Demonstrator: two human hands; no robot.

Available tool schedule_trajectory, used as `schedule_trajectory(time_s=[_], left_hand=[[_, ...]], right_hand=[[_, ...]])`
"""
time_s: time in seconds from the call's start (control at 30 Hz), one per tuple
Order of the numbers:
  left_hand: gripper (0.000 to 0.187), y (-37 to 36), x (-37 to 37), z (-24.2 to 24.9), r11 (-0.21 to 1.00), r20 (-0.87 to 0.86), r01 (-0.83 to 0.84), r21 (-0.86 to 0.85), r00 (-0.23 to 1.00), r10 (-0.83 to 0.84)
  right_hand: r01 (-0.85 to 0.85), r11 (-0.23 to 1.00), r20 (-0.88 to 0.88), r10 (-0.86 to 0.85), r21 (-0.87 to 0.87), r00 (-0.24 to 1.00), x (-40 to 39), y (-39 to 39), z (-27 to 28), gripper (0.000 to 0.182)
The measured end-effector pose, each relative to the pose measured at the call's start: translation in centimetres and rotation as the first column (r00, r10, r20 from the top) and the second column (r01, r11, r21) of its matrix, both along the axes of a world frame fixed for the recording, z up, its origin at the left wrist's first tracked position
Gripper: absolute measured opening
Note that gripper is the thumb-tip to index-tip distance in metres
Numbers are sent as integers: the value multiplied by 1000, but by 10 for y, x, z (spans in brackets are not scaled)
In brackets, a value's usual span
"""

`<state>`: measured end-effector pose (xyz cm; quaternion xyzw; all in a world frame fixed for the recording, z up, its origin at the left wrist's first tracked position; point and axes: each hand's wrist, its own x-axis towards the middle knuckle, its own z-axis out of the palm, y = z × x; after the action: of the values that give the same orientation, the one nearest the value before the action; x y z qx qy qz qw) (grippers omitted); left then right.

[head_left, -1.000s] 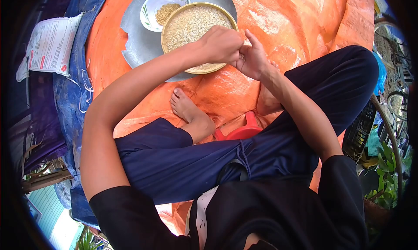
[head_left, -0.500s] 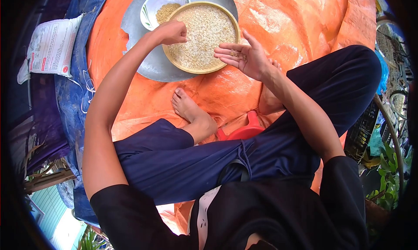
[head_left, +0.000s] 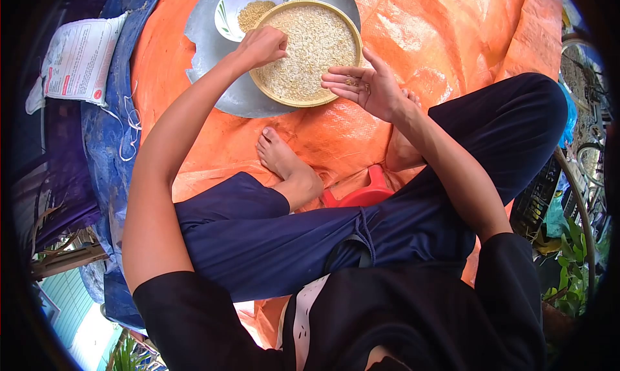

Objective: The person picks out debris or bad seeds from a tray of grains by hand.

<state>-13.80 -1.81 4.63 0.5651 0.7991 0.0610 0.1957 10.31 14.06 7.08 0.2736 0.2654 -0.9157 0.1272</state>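
A round woven basket (head_left: pixel 359 46) holds a layer of pale grains (head_left: pixel 310 54) with some yellowish husked ones among them. Over its left rim is my left hand (head_left: pixel 263 46), fingers pinched together; whatever is between them is too small to make out. My right hand (head_left: pixel 374 90) is palm up beside the basket's lower right rim, fingers stretched out, with a few yellowish grains (head_left: pixel 352 82) lying on it. Behind the left hand stands a white bowl (head_left: pixel 227 12) with a leaf pattern, containing a heap of golden grain (head_left: pixel 254 14).
Basket and bowl rest on a round grey metal tray (head_left: pixel 239 99) with a jagged left edge. Below is an orange tarp (head_left: pixel 426 35), with a blue tarp (head_left: pixel 106 151) and a white printed bag (head_left: pixel 81 61) at left. A red plastic object (head_left: pixel 365 190) lies between my legs.
My left hand stays pinched over the basket's left rim, and my right palm stays turned up with grains on it. The view has shifted slightly.
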Motion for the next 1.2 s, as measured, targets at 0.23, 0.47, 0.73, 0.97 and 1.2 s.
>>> schedule_trajectory(time_s=[0.23, 0.47, 0.73, 0.97, 1.2], left_hand=[[14, -1, 14, -11, 999, -62, -27, -17, 998, 26], [14, 0, 7, -12, 998, -2, -2, -55, 1000, 2], [30, 10, -15, -13, 978, 360, -100, -181, 919, 160], [32, 23, -8, 12, 969, 580, -25, -246, 797, 168], [29, 57, 55, 41, 982, 790, 123, -144, 612, 39]], right_hand=[[-3, 1000, -5, 3, 6, 1000, 0, 0, 3, 79], [2, 1000, -10, -2, 7, 1000, 1, 0, 0, 79], [20, 1000, 4, -20, 11, 1000, 2, 1, -2, 77], [14, 1000, 9, -15, 13, 1000, 2, 3, -7, 76], [74, 997, 77, -73, -2, 994, 1, 2, -7, 78]])
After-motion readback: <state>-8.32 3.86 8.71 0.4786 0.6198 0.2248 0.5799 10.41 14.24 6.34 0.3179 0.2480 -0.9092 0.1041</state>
